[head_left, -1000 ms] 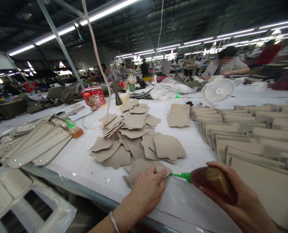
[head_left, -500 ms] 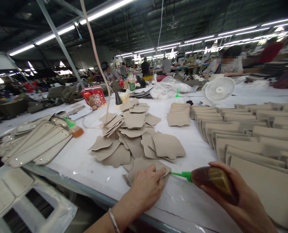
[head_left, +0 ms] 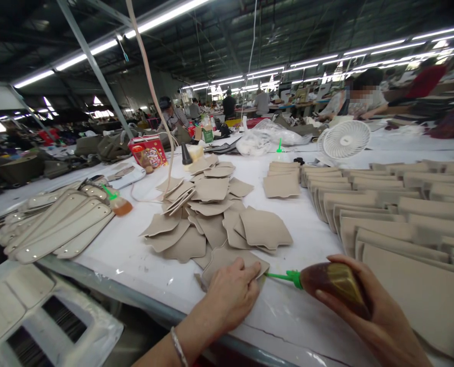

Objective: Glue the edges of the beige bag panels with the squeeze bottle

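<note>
1. Red box [head_left: 148,152], well back from the counter's [head_left: 138,278] near edge, is showing colourful print; its lettering is staying too small to read. White fan [head_left: 345,140] is bearing a hub mark, likewise illegible.
2. Right hand [head_left: 379,316] is wrapping its grip round the brown bottle [head_left: 331,285], thumb below, index finger above; the bottle is hiding the other fingers.
3. Bottle is being held near the near edge, long axis running roughly parallel to it. Green nozzle [head_left: 286,277] is pointing left, at the right corner of a beige piece [head_left: 221,261]; cannot tell if the tip is touching.
4. Left hand [head_left: 230,293] is covering the piece's near part, fingers bending over it; cannot tell whether the grip is pinching from beneath.
5. Piece is lying between the beige pile [head_left: 211,191] and the near edge.
6. Folded panels [head_left: 387,232] are running out of view at right; both forearms are being cut off at the bottom.
</note>
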`<action>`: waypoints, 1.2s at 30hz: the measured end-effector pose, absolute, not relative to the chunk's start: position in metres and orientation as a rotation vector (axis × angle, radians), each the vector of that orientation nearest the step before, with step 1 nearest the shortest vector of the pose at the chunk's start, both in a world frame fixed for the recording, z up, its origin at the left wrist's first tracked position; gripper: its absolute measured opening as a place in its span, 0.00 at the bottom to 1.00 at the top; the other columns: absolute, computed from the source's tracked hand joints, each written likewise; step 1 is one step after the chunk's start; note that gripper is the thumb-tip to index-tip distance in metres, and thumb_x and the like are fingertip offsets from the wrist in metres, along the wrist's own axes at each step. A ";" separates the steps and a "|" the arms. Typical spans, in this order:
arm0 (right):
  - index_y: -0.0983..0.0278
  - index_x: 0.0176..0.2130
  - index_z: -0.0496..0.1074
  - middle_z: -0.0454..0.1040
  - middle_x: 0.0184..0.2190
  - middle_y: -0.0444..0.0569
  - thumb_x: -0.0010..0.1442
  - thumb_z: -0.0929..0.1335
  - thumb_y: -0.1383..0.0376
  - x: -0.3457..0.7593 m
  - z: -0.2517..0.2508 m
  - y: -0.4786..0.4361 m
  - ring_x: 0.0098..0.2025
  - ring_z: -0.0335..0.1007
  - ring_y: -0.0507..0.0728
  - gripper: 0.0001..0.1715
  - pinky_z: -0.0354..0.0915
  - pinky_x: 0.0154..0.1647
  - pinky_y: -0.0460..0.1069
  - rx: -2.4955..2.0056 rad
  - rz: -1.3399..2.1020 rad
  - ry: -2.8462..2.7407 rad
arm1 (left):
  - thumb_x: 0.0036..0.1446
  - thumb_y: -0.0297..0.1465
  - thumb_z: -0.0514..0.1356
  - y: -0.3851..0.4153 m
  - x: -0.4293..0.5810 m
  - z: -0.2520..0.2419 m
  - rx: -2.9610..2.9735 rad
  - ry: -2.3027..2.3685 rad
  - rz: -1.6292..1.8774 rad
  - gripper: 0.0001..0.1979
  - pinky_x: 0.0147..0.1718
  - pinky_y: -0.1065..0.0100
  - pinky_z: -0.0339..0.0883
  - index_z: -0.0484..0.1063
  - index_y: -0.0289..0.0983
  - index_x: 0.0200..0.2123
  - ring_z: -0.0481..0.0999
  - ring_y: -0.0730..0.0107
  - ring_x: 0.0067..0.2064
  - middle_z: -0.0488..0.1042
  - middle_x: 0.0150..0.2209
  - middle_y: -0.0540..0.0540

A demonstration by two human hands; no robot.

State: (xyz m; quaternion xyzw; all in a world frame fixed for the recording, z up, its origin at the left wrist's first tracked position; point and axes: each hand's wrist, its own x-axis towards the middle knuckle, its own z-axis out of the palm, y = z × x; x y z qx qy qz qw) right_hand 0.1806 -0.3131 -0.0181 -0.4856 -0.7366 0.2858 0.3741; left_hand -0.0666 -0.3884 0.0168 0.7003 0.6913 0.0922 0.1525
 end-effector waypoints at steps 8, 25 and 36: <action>0.54 0.53 0.63 0.70 0.47 0.43 0.54 0.70 0.45 0.167 -0.008 -0.339 0.45 0.70 0.59 0.32 0.64 0.49 0.49 -1.265 0.934 -1.767 | 0.64 0.32 0.45 -0.389 -0.071 0.019 1.955 1.949 0.277 0.23 0.38 0.64 0.66 0.65 0.49 0.59 0.75 0.61 0.39 0.71 0.39 0.47; 0.55 0.51 0.67 0.73 0.46 0.45 0.51 0.71 0.45 0.165 -0.016 -0.359 0.43 0.73 0.62 0.31 0.70 0.44 0.50 -1.262 0.946 -1.746 | 0.66 0.34 0.47 -0.395 -0.072 0.014 1.949 1.954 0.338 0.20 0.39 0.66 0.64 0.67 0.46 0.57 0.74 0.63 0.40 0.72 0.39 0.47; 0.55 0.51 0.65 0.72 0.44 0.44 0.52 0.70 0.47 0.154 -0.007 -0.373 0.43 0.71 0.61 0.30 0.66 0.45 0.50 -1.324 1.005 -1.652 | 0.66 0.32 0.47 -0.394 -0.074 0.012 1.900 1.917 0.418 0.20 0.44 0.66 0.65 0.68 0.44 0.57 0.75 0.63 0.45 0.73 0.43 0.47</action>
